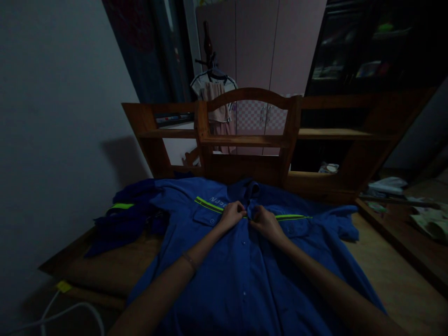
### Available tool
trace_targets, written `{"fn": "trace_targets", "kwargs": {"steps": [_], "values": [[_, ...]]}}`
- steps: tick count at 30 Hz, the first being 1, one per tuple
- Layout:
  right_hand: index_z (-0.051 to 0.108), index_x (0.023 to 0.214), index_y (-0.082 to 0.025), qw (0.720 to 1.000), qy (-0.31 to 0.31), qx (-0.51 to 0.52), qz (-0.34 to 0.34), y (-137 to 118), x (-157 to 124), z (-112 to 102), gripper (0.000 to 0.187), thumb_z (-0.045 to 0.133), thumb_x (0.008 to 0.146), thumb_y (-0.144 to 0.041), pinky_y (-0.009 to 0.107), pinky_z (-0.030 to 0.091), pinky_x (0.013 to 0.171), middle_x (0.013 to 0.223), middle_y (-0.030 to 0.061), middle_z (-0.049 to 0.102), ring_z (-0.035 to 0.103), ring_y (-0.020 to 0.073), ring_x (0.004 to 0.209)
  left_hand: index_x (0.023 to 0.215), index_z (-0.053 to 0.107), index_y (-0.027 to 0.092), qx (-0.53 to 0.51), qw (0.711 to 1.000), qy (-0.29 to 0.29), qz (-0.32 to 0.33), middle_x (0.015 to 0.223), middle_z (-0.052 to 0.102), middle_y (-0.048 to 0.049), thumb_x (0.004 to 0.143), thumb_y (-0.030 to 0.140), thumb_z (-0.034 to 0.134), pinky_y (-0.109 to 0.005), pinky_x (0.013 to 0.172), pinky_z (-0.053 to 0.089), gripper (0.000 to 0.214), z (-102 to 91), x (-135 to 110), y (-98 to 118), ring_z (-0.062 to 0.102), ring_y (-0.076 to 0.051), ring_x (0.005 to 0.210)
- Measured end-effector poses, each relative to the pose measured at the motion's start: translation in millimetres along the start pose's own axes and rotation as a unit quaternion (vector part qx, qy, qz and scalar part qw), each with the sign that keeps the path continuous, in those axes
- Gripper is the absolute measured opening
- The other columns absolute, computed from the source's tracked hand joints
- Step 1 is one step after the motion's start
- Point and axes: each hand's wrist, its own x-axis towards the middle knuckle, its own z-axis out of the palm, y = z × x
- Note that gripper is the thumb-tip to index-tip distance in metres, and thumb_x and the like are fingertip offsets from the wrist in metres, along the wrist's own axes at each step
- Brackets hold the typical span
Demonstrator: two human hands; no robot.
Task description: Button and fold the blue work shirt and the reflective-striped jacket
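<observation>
A blue work shirt (217, 270) with yellow-green stripes across the chest lies spread out, collar at the far end. Small light buttons run down its front placket. My left hand (233, 213) is closed at the placket just below the collar, fingertips pinching the shirt's edge. Facing it, my right hand (268, 225) is closed on the other front edge, with a fold of cloth lifted between finger and thumb. Whether a button sits between the fingertips is too dark to make out.
Darker blue folded clothing (131, 217) with a yellow-green stripe lies at the left. A wooden headboard with shelves (245, 140) stands behind the shirt. White cable (77, 305) hangs at the lower left. A pale wall (63, 116) closes the left side.
</observation>
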Motion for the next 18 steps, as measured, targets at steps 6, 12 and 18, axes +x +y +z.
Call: {"fn": "trace_targets", "kwargs": {"steps": [6,12,18], "values": [[0.053,0.113,-0.018,1.000,0.014,0.014,-0.002,1,-7,-3,0.041,0.058,0.073,-0.022,0.024,0.041,0.061,0.077,0.0006,0.065,0.061,0.0154,0.068,0.097,0.065,0.019,0.003,1.000,0.008,0.018,0.082,0.066,-0.0021,0.072,0.014,0.059,-0.028,0.076,0.046,0.026,5.7,-4,3,0.061,-0.016,0.080],[0.052,0.109,-0.019,0.997,-0.008,0.071,-0.007,3,-7,-7,0.044,0.064,0.067,-0.023,0.022,0.041,0.055,0.073,-0.0020,0.064,0.059,0.0139,0.061,0.112,0.059,0.022,-0.051,0.997,-0.006,0.050,0.084,0.064,-0.0011,0.076,0.013,0.054,-0.027,0.079,0.046,0.037,0.5,-13,7,0.059,-0.015,0.082],[0.066,0.072,-0.018,0.998,0.003,0.059,0.022,7,0,-7,0.008,0.062,0.065,-0.019,0.024,0.040,0.057,0.067,0.0029,0.066,0.061,0.0171,0.063,0.092,0.063,0.016,-0.109,0.994,-0.010,0.012,0.082,0.066,-0.0021,0.074,0.017,0.060,-0.025,0.073,0.048,0.019,-3.0,-12,5,0.062,-0.014,0.077]]}}
